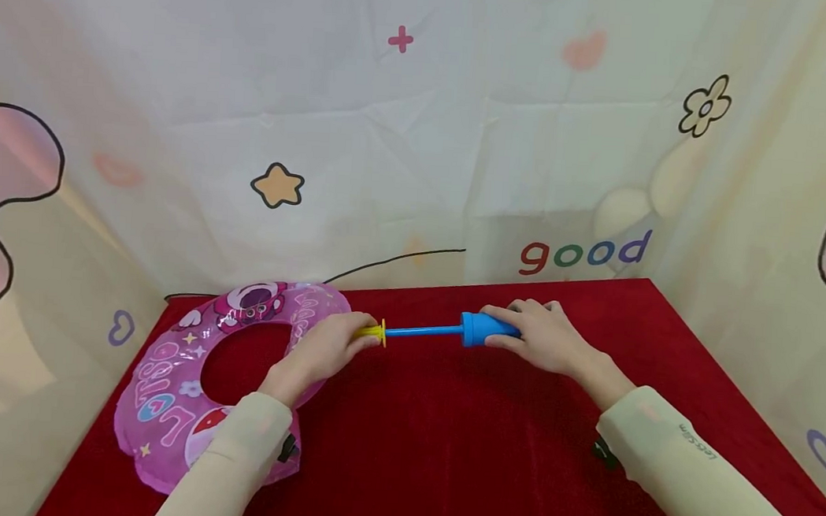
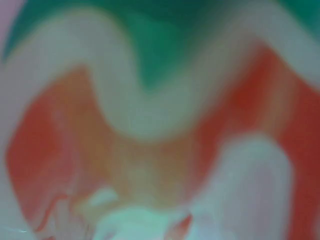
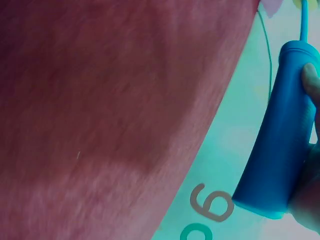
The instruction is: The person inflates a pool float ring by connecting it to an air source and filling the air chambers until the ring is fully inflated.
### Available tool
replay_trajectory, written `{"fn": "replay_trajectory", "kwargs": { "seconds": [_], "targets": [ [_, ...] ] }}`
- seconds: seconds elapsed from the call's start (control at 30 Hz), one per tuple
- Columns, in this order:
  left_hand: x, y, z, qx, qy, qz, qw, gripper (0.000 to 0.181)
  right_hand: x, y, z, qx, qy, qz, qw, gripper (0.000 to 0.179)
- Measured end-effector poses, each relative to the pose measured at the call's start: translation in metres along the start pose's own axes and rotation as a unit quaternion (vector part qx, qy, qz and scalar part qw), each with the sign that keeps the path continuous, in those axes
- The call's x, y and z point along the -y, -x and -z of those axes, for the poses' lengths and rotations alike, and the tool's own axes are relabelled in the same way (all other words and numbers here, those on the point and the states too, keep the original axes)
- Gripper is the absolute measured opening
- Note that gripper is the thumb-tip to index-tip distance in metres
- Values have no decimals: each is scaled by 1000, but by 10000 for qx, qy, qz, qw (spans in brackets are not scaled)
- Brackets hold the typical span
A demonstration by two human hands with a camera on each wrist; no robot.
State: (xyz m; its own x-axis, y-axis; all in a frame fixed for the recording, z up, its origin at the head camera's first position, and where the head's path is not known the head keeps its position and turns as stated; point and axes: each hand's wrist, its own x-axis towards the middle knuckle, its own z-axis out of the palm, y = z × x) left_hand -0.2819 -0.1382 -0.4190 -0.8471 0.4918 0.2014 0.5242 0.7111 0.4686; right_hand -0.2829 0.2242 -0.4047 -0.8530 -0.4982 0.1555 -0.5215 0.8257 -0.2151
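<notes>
A blue hand pump [image 1: 478,330] lies sideways between the two hands, its thin blue rod drawn out to the left. My left hand [image 1: 330,343] grips the yellow handle [image 1: 383,333] at the rod's end. The right hand [image 1: 546,336] is wrapped round the blue barrel; in the right wrist view a thumb [image 3: 311,82] presses along the barrel [image 3: 275,135]. Behind and below the left hand lies a pink swim ring [image 1: 164,385] with printed letters and a bear picture. The left wrist view shows only a blurred close-up of a printed surface [image 2: 150,120].
The red cloth [image 1: 444,449] covers the table, with its back edge against a printed curtain [image 1: 405,147]. Curtains also stand at both sides. The swim ring takes up the table's left part.
</notes>
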Motion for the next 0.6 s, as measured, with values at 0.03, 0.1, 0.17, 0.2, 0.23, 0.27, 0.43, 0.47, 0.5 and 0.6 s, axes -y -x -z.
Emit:
{"fn": "replay_trajectory", "kwargs": {
  "seconds": [0.03, 0.1, 0.17, 0.2, 0.23, 0.27, 0.43, 0.47, 0.5, 0.6],
  "targets": [
    [-2, 0, -1, 15, -11, -22, 10000, 16, 1, 0, -1, -38, 13, 43, 10000, 60],
    [-6, -1, -4, 18, -47, -110, 9999, 12, 6, -1, -4, -79, 41, 149, 9998, 60],
    [-7, -2, -8, -31, -114, -206, 9997, 9, 12, -5, -7, -101, 118, 253, 9996, 59],
    [-8, -3, -9, -62, -131, -229, 9996, 8, 16, -7, -9, -99, 137, 285, 9995, 59],
    [-9, -3, -11, -78, -142, -238, 9996, 8, 19, -9, -11, -83, 160, 296, 9994, 60],
    [-10, -4, -12, -90, -155, -261, 9995, 8, 23, -11, -13, -74, 201, 304, 9993, 60],
    [-16, -9, -17, -152, -143, -240, 9995, 10, 42, -21, -20, -25, 316, 188, 9993, 61],
    [-17, -11, -17, -151, -148, -244, 9995, 10, 46, -22, -21, -22, 324, 158, 9993, 61],
    [-18, -12, -18, -144, -153, -240, 9995, 11, 50, -24, -22, -31, 317, 137, 9994, 61],
    [-22, -14, -19, -85, -75, -200, 9997, 18, 58, -28, -24, -73, 320, 146, 9994, 61]
  ]
}}
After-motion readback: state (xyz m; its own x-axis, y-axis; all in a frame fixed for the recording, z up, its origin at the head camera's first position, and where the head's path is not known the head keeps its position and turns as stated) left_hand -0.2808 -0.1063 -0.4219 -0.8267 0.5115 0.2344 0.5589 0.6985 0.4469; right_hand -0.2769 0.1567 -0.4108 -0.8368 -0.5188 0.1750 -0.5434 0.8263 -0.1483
